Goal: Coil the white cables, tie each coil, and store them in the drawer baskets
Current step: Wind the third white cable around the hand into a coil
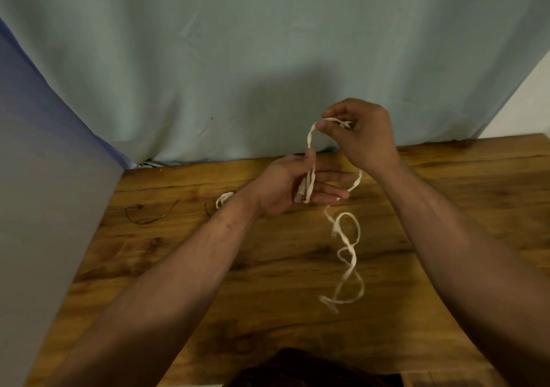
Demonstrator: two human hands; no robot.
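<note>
Head view: both my arms reach out over the wooden table, hands up in the middle of the picture.
Right hand: raised highest, fingers curled in, fingertips pinching the white cable close to its frayed end.
Left hand: lower and just to the left, palm up; my thumb clamps the cable against the forefinger, and the other fingers lie out straight.
Between the hands: a short arch of cable runs from my right pinch down into my left pinch.
Across my left palm: a few strands hang side by side below the thumb.
The tail: it comes out past my left fingertips on the right and drops in loose, twisting loops toward me. It is blurred, so I cannot tell whether the bottom loop touches the wood.
Second white coil: on the table, peeking out from behind my left forearm.
Black wire: thin and curved, lying on the table further left, apart from the coil.
Behind the table: a pale grey-green curtain hangs down to the table's far edge.
</note>
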